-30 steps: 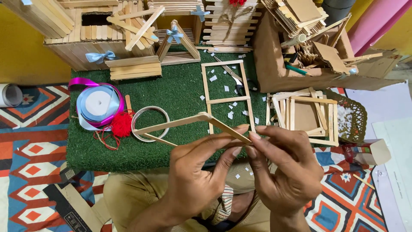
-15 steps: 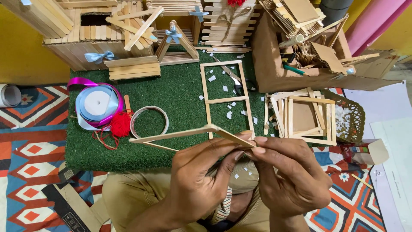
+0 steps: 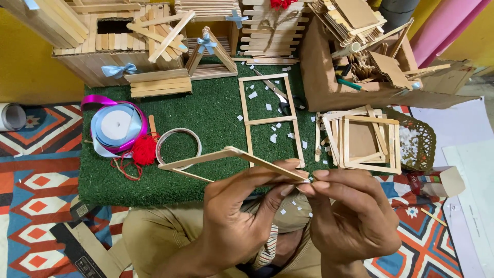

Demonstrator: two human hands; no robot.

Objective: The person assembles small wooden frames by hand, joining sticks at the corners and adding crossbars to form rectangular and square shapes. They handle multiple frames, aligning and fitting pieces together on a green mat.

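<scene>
My left hand (image 3: 242,216) and my right hand (image 3: 350,216) meet over my lap and pinch one corner of a flat frame of wooden craft sticks (image 3: 226,157). The frame juts out to the left over the near edge of a green turf mat (image 3: 206,116). My right fingertips press on the frame's right corner, next to my left thumb. A second, rectangular stick frame (image 3: 270,118) lies flat on the mat ahead, with small white paper scraps scattered around it.
A stack of square stick frames (image 3: 360,139) lies at right beside a cardboard box (image 3: 360,62) of sticks. Stick-built houses (image 3: 123,46) stand at the back. Ribbon spools (image 3: 117,126), red yarn (image 3: 145,150), a wire ring (image 3: 178,146) and scissors (image 3: 280,98) rest on the mat.
My hands and the stick frame have dropped slightly toward my lap, and my right fingertips have closed in on the frame's right corner.
</scene>
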